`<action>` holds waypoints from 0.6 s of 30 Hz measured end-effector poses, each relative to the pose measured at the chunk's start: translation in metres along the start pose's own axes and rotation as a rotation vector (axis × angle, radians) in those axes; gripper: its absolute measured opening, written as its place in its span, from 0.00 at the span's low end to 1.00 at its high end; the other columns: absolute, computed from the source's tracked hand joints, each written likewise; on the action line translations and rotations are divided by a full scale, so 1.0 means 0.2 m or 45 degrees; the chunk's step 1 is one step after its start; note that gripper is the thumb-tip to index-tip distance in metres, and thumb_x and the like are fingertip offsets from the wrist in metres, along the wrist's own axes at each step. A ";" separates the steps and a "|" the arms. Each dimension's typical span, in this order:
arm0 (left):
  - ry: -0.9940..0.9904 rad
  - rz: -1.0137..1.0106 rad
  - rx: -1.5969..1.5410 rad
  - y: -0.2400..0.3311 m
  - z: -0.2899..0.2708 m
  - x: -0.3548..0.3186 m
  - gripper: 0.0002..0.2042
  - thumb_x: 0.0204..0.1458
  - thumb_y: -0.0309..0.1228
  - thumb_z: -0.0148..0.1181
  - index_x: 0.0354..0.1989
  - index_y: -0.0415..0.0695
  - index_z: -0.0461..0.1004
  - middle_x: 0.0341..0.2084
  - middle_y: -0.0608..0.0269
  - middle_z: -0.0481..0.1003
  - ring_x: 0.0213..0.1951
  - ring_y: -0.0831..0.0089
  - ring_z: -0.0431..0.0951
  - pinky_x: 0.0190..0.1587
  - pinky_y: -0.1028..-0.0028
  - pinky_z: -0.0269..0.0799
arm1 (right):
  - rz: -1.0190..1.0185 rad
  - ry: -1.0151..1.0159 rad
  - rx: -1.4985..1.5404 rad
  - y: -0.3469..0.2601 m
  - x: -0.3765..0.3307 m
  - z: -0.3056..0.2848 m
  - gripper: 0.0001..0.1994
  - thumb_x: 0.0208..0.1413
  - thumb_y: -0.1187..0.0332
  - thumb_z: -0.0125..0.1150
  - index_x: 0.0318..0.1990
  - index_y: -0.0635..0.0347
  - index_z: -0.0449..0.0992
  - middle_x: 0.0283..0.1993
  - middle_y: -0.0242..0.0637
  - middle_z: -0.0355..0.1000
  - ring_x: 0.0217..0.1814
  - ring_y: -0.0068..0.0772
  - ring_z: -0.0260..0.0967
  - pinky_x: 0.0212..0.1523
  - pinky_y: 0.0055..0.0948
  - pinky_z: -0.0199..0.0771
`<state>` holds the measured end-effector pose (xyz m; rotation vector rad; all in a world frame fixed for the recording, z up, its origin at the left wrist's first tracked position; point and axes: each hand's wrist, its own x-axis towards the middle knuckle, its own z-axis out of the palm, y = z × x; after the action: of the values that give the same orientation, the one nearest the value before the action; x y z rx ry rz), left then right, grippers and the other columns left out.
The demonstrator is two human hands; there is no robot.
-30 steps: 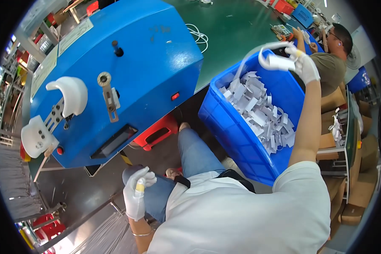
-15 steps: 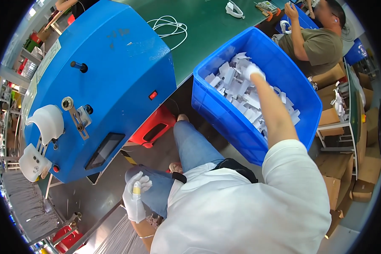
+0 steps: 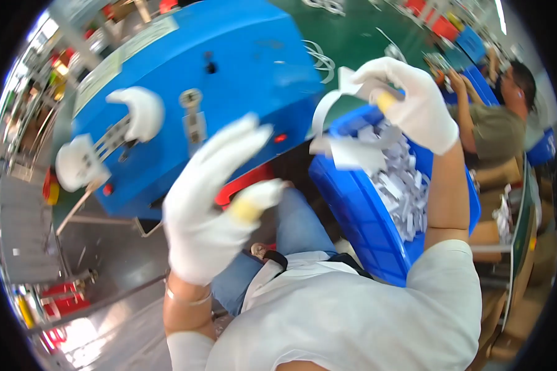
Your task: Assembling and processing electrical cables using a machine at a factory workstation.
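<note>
My right hand (image 3: 411,102), in a white glove with yellow tape round a finger, is raised over the blue bin's far left side. Its thumb and fingers pinch a curved white strip (image 3: 323,110) with wide flat ends, which is blurred. Many white pieces (image 3: 402,195) lie loosely heaped inside the blue bin (image 3: 346,213). My left hand (image 3: 210,204), gloved in white with yellow tape on the thumb, is held up in front of the blue machine (image 3: 247,68). Its fingers are stretched, the thumb stands apart, and nothing is in it.
Two white curved holders (image 3: 143,114) on a slotted arm stick out from the machine at left. Behind it runs a green table (image 3: 353,37) with white cable. A co-worker (image 3: 504,117) sits at far right, near cardboard boxes (image 3: 495,176). A red stool (image 3: 247,182) stands under the machine.
My right hand has come up out of the bin with a white strip in it. My left hand has risen from beside my leg toward the machine. The view has shifted.
</note>
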<state>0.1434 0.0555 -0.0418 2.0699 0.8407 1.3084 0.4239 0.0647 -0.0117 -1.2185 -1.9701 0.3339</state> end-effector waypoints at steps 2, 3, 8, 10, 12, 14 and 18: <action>-0.017 0.184 0.277 0.05 -0.02 0.11 0.18 0.45 0.23 0.63 0.48 0.36 0.73 0.47 0.53 0.74 0.47 0.68 0.74 0.51 0.72 0.68 | -0.235 -0.155 0.027 -0.19 0.13 0.09 0.17 0.45 0.88 0.49 0.43 0.63 0.75 0.35 0.35 0.71 0.35 0.23 0.70 0.35 0.20 0.69; 0.019 0.137 0.185 0.08 -0.03 0.11 0.18 0.45 0.20 0.63 0.48 0.36 0.73 0.47 0.54 0.74 0.45 0.71 0.75 0.48 0.73 0.70 | -0.360 -0.198 0.038 -0.27 0.19 0.13 0.18 0.45 0.89 0.48 0.43 0.62 0.75 0.37 0.36 0.72 0.35 0.24 0.71 0.36 0.20 0.70; 0.618 0.321 0.395 -0.02 -0.32 0.06 0.18 0.45 0.11 0.49 0.44 0.37 0.76 0.35 0.62 0.76 0.30 0.84 0.72 0.29 0.87 0.68 | -0.613 0.176 0.267 -0.42 0.39 0.36 0.15 0.53 0.75 0.58 0.50 0.65 0.71 0.46 0.38 0.72 0.47 0.25 0.69 0.50 0.24 0.68; 0.826 -0.003 0.443 -0.02 -0.43 0.04 0.17 0.45 0.12 0.48 0.44 0.36 0.77 0.31 0.65 0.76 0.30 0.85 0.72 0.29 0.86 0.67 | -0.555 0.229 0.224 -0.41 0.43 0.48 0.17 0.57 0.68 0.57 0.53 0.62 0.70 0.48 0.37 0.72 0.50 0.26 0.68 0.53 0.25 0.66; 0.926 -0.005 0.650 -0.05 -0.53 0.04 0.10 0.47 0.18 0.57 0.39 0.37 0.78 0.27 0.60 0.77 0.27 0.82 0.74 0.30 0.80 0.71 | -0.457 0.193 0.255 -0.40 0.45 0.63 0.18 0.56 0.67 0.59 0.54 0.61 0.70 0.47 0.37 0.72 0.49 0.26 0.68 0.53 0.24 0.66; 0.949 -0.068 0.610 -0.08 -0.61 0.04 0.09 0.48 0.20 0.57 0.38 0.38 0.78 0.26 0.61 0.77 0.27 0.82 0.74 0.30 0.81 0.70 | -0.395 0.176 0.419 -0.46 0.47 0.72 0.18 0.56 0.66 0.59 0.52 0.62 0.70 0.46 0.36 0.72 0.48 0.25 0.69 0.52 0.23 0.66; 0.962 0.085 0.698 -0.22 -0.66 0.04 0.11 0.47 0.20 0.56 0.39 0.38 0.78 0.29 0.63 0.77 0.27 0.82 0.74 0.32 0.81 0.70 | -0.126 0.109 0.719 -0.47 0.50 0.79 0.15 0.57 0.66 0.58 0.50 0.64 0.71 0.45 0.35 0.73 0.48 0.24 0.68 0.52 0.23 0.66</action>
<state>0.0150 0.1058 -0.0185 1.9721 1.6063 2.1344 0.2242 0.1283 -0.0146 -0.7553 -1.6908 0.7170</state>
